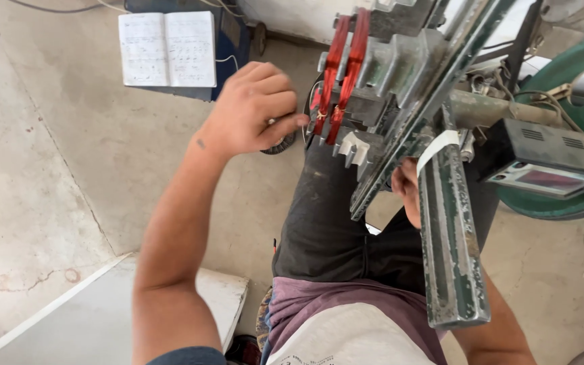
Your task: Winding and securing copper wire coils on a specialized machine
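At winder jig | left hand (pixel 251 108) fingers curled, pinching at red copper coils (pixel 339 74) | right hand (pixel 407 189) behind green metal bar (pixel 449 236), grip indeterminable

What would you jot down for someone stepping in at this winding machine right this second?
Left hand: raised, fingers curled, fingertips pinching at the edge of the red copper-wire coils wound on the grey metal stepped former.
Right hand: mostly hidden behind the green metal bar; grip cannot be seen.
Black counter box with a small screen sits to the right; an open notebook with white handwritten pages lies beyond the left hand.
Done: two red coils wound and tied with thin cord.
Left: the former's other steps are bare.
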